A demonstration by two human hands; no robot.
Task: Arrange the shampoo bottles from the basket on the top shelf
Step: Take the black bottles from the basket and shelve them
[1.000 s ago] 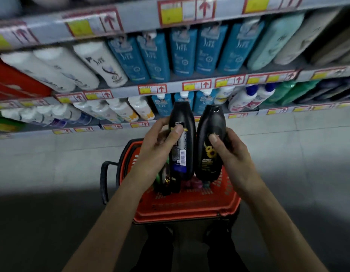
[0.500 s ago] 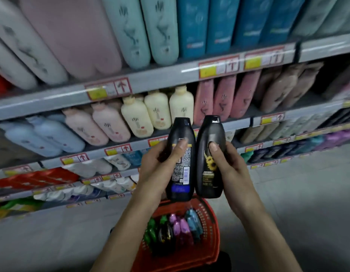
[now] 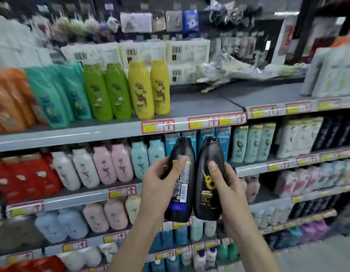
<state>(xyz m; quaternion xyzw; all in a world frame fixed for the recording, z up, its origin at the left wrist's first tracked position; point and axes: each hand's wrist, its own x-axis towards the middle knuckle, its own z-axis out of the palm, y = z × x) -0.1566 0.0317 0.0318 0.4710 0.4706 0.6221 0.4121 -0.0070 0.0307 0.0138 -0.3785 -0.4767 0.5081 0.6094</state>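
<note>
1 barcode btl (image 3: 182, 195) clasped in left grip (image 3: 160, 180), 1 sunflower btl (image 3: 206, 199) clasped in right grip (image 3: 227, 186); both upright, touching.

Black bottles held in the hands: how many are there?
2. The barcode bottle is in the left hand; the sunflower bottle is in the right hand. Side by side, upright.

Open to the right of the yellow bottles (image 3: 149, 89): a bare grey stretch of the top shelf (image 3: 201, 104), free from the front lip well back. Closed on the left by yellow and green bottles (image 3: 108, 91) packed side by side. Bounded behind by white packs (image 3: 188, 55) and a crumpled plastic bundle (image 3: 239, 72), on the far right by pale wrapped packs (image 3: 331, 73). Just above the caps of the black bottles (image 3: 207, 199) gripped in the left hand (image 3: 160, 185) and right hand (image 3: 227, 187): the price rail (image 3: 193, 122).
</note>
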